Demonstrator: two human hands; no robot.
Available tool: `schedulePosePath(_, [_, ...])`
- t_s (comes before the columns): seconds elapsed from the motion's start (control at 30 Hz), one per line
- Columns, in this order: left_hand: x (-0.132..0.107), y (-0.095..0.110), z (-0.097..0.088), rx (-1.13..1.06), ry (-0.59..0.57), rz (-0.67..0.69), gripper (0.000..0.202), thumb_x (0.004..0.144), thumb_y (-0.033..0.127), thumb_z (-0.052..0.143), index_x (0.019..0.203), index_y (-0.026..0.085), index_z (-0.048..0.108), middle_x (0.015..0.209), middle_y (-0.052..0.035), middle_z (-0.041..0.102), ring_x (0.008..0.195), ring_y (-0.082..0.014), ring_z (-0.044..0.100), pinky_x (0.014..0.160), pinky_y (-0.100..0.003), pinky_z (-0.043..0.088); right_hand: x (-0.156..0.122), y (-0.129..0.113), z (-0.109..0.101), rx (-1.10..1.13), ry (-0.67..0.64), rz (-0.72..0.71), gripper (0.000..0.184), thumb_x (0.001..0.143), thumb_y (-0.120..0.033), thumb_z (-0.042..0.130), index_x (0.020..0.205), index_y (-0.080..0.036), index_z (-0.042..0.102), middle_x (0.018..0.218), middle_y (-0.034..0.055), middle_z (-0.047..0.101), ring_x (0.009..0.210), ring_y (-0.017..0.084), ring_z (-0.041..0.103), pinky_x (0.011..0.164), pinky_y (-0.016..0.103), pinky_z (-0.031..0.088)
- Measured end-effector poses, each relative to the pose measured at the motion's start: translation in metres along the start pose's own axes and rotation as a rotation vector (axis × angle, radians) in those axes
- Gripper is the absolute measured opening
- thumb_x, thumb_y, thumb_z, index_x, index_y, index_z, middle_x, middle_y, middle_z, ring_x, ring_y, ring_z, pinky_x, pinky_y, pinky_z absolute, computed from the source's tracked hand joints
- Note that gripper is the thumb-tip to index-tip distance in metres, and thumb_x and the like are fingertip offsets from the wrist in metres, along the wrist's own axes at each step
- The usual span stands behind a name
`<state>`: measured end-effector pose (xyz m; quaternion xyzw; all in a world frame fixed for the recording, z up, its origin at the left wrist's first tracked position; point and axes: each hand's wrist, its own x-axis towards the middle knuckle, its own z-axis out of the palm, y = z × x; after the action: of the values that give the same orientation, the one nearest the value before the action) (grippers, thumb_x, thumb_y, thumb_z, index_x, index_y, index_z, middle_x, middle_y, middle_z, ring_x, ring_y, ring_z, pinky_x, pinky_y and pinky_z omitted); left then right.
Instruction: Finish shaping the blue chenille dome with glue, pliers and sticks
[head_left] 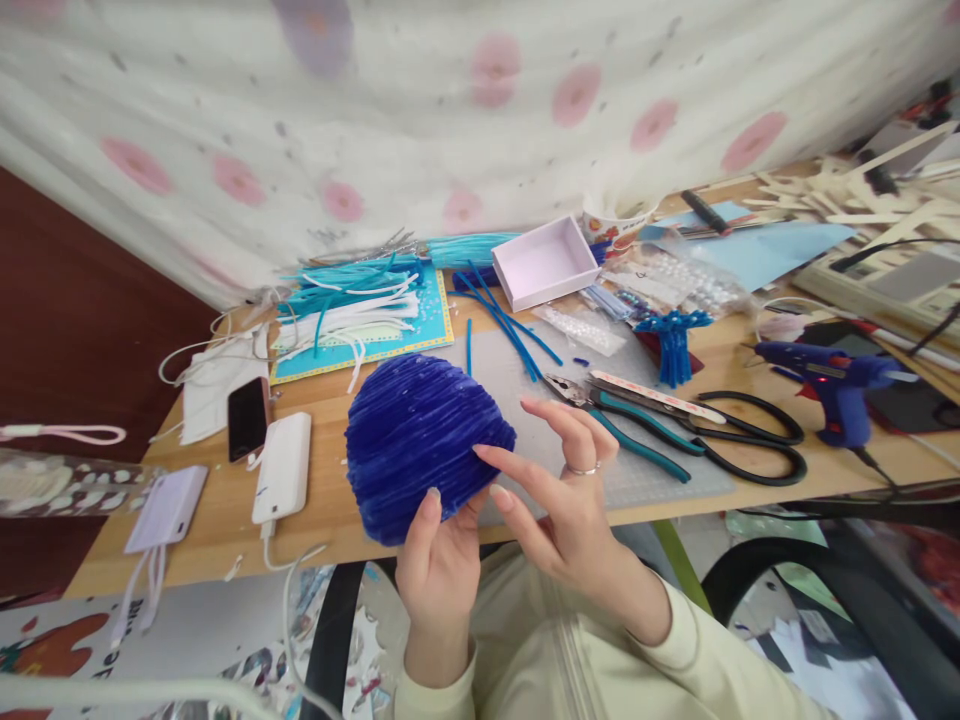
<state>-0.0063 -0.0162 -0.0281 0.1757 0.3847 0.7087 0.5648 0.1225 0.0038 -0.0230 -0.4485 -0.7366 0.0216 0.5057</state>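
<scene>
My left hand (pixel 437 565) grips the lower edge of a dark blue ribbed dome made of pipe cleaners (pixel 420 442), thumb pressed on its front. It is held just above the front edge of the wooden table (pixel 217 505). My right hand (pixel 564 490) hovers at the dome's right side with fingers spread, fingertips touching or almost touching its rim. A ring sits on one finger.
Loose blue pipe cleaners (pixel 504 320), a teal and white bundle (pixel 349 295), an open pink box (pixel 546 262), pliers (pixel 622 430), black scissors (pixel 750 440) and a blue glue gun (pixel 832 385) lie behind. Phone (pixel 247 417) and power banks (pixel 283 465) lie left.
</scene>
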Motion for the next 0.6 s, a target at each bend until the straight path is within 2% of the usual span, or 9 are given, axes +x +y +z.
schedulePosePath(0.27, [-0.0006,-0.0002,-0.0050,-0.003,-0.015,-0.028,0.055,0.084,0.036,0.075,0.138,0.032,0.063,0.132,-0.0058,0.072,0.115,-0.0294,0.071,0.084,-0.035,0.063,-0.0045,-0.0002,0.0011,0.009,-0.010,-0.007,0.027,0.099,-0.022,0.051,0.119,-0.024,0.068,0.147,0.0114,0.040,0.135,0.031,0.035,0.109,0.052,0.031])
schedulePosePath(0.47, [-0.0007,0.0005,-0.0010,-0.015,-0.002,-0.009,0.063,0.082,0.035,0.078,0.142,0.032,0.060,0.132,-0.0065,0.072,0.110,-0.0274,0.073,0.082,-0.032,0.063,-0.0045,-0.0006,0.0006,0.008,-0.009,-0.022,0.026,0.098,-0.020,0.051,0.119,-0.023,0.067,0.147,0.0126,0.039,0.134,0.031,0.035,0.109,0.052,0.030])
schedulePosePath(0.6, [-0.0010,0.0010,0.0001,-0.014,0.009,-0.024,0.061,0.079,0.035,0.080,0.138,0.032,0.063,0.129,-0.0064,0.074,0.103,-0.0267,0.075,0.078,-0.031,0.064,-0.0033,-0.0007,0.0009,0.008,-0.025,-0.016,0.028,0.098,-0.020,0.051,0.120,-0.022,0.067,0.147,0.0132,0.039,0.135,0.031,0.035,0.109,0.052,0.031])
